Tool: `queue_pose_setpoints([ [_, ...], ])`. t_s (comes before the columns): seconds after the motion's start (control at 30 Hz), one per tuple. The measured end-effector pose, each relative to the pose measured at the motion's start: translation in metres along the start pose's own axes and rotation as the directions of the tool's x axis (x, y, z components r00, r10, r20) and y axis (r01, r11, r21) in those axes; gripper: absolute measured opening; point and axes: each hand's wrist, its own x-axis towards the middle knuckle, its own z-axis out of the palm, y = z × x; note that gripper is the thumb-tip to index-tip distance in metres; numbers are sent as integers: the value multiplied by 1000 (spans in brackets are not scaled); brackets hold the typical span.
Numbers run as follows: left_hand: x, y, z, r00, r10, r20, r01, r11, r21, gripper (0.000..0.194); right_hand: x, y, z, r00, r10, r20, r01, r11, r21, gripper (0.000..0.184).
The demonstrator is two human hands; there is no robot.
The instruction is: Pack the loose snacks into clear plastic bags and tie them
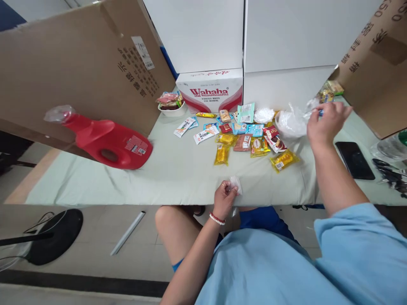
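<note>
Close to the table's front edge, my left hand [224,195] is closed, pinching a small piece of crumpled whitish plastic [235,184] between thumb and fingers. My right hand [327,123] reaches to the right side, fingers closed, by a bunched clear plastic bag [291,123]. A bit of blue and clear plastic shows at its fingertips; what it holds I cannot make out. Between the hands lie yellow-wrapped snacks [284,160], a red and white packet [274,139], a brown packet [242,142] and a light-blue packet [248,129].
A white bowl of snacks [173,111] stands back left beside a Wahaha carton [210,91]. A red jug [110,142] lies tilted at left. Cardboard boxes [79,63] flank the table [178,178]. A black phone [355,160] lies at right.
</note>
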Motion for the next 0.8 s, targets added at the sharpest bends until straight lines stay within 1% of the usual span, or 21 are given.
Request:
queue_pose_setpoints([
  [0.07,-1,0,0,999,30,15,-30,999,24,30,22,2,18,981,23,190,-22,1000,-8,20],
  [0.1,-1,1,0,999,43,19,-43,999,33,29,27,2,24,966,13,257,-16,1000,10,26],
  [0.13,-2,1,-1,998,54,22,-55,998,37,27,26,1,27,956,-14,294,5,1000,31,30],
  [0.17,-3,2,-2,998,63,28,-64,997,37,27,21,-1,26,955,-46,294,33,998,50,31],
  [0.2,-3,2,-3,997,71,39,-72,997,37,27,9,-5,22,962,-67,263,52,997,62,30],
  [0.27,-3,1,-5,994,86,71,-89,995,47,27,-31,-17,6,983,-69,169,47,990,130,24],
  [0.3,-3,0,-5,992,96,86,-101,993,60,28,-58,-26,-4,991,-14,130,-14,977,213,25],
  [0.33,-3,-1,-6,989,109,99,-117,990,78,28,-87,-37,-13,976,42,214,-118,928,354,28],
  [0.37,-2,-2,-6,986,126,108,-137,985,101,29,-118,-50,-21,916,70,394,-272,830,486,33],
  [0.4,-2,-3,-6,982,149,115,-163,978,126,29,-147,-64,-27,789,39,614,-456,705,542,40],
  [0.43,-2,-4,-6,977,178,120,-195,969,151,30,-174,-79,-30,641,-10,767,-616,589,522,46],
  [0.47,-3,-5,-5,969,212,122,-232,957,175,31,-196,-92,-31,539,-19,842,-726,495,477,52],
  [0.5,-5,-4,-4,959,254,124,-274,941,198,31,-213,-103,-30,455,-16,890,-806,418,420,56],
  [0.53,-7,-3,-3,945,299,129,-321,922,218,31,-226,-112,-28,388,-8,922,-862,352,366,59],
  [0.57,-10,-1,-1,928,344,142,-369,900,232,31,-233,-119,-25,346,-3,938,-894,301,331,60],
  [0.6,-13,1,1,910,381,163,-411,880,239,31,-236,-122,-22,328,-9,945,-911,263,319,59],
  [0.63,-16,3,3,894,405,191,-442,865,235,31,-236,-123,-19,332,-28,943,-914,236,329,58],
  [0.67,-19,5,4,883,417,215,-460,861,219,33,-234,-122,-16,357,-55,932,-907,219,360,56],
  [0.7,-21,6,5,881,415,229,-458,868,191,36,-232,-120,-14,395,-80,915,-891,208,403,53],
  [0.77,-22,8,7,906,373,202,-401,908,121,40,-228,-113,-10,459,-118,881,-857,202,473,48],
  [0.8,-22,8,8,925,337,176,-356,931,87,39,-228,-110,-9,471,-130,872,-848,205,488,45],
])
